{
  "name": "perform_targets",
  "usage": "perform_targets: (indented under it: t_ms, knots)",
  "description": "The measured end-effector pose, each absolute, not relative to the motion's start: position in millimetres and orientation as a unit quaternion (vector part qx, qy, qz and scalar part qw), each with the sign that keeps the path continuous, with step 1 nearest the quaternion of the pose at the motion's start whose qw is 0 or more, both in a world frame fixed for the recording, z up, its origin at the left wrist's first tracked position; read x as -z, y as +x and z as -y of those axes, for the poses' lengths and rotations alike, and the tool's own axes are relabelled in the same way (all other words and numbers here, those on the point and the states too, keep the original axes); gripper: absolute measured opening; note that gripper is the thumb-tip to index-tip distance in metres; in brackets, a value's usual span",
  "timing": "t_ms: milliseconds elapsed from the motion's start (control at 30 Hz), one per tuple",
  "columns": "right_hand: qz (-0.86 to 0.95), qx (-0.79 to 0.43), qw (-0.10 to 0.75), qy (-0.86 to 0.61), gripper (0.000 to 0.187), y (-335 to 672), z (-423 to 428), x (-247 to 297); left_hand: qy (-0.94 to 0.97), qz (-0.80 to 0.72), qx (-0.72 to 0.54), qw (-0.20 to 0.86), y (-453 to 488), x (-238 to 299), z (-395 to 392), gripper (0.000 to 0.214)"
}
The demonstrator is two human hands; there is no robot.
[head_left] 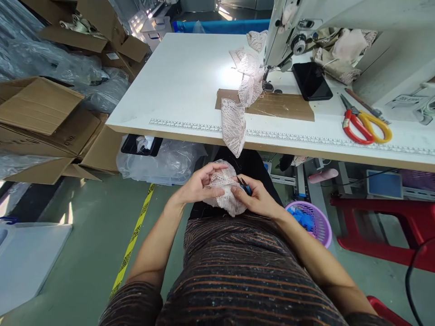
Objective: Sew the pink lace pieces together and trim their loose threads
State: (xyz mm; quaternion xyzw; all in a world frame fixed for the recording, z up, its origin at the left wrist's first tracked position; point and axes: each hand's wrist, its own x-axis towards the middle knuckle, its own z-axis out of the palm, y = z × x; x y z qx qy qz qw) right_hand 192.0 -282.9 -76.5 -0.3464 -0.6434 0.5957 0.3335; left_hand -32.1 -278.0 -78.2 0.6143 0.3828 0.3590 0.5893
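Observation:
A bunched piece of pale pink lace fabric lies over my lap between both hands. Its left side is gripped by my left hand, thumb on top and fingers behind. My right hand holds small dark thread snips with blue on them, blades pointing up and left against the lace; its thumb also presses on the fabric. More lace pieces form a strip from the sewing machine needle area over the table's front edge, hanging just above my hands.
On the white table are a brown cardboard strip, a black phone and red-and-yellow scissors. Open cartons stand left. Below right are a purple basket and a red stool. A plastic-covered bin sits under the table.

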Motion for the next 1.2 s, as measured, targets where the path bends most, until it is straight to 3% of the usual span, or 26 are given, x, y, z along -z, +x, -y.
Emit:
perform_targets:
  t_ms: [133,267,400,567,733,967,1200]
  knots:
    - [0.702,-0.543,0.303,-0.349,0.021,197,275,79,0.684,-0.397,-0.351,0.501,-28,68,271,0.067]
    - [0.707,-0.536,0.31,-0.343,0.024,198,268,80,0.742,-0.38,-0.348,0.429,-28,64,266,0.04]
    - [0.705,-0.548,0.308,-0.328,0.036,195,261,78,0.751,-0.353,-0.36,0.425,-30,64,262,0.02]
    - [0.698,-0.577,0.298,-0.301,0.046,193,254,75,0.726,-0.378,-0.395,0.416,-31,69,262,0.027]
    - [0.706,-0.573,0.294,-0.296,0.046,192,251,74,0.68,-0.386,-0.412,0.468,-32,79,260,0.019]
    - [0.727,-0.546,0.281,-0.309,0.041,193,251,75,0.606,-0.36,-0.432,0.562,-31,76,259,0.025]
    - [0.726,-0.536,0.278,-0.328,0.036,193,253,74,0.576,-0.403,-0.441,0.559,-28,74,260,0.03]
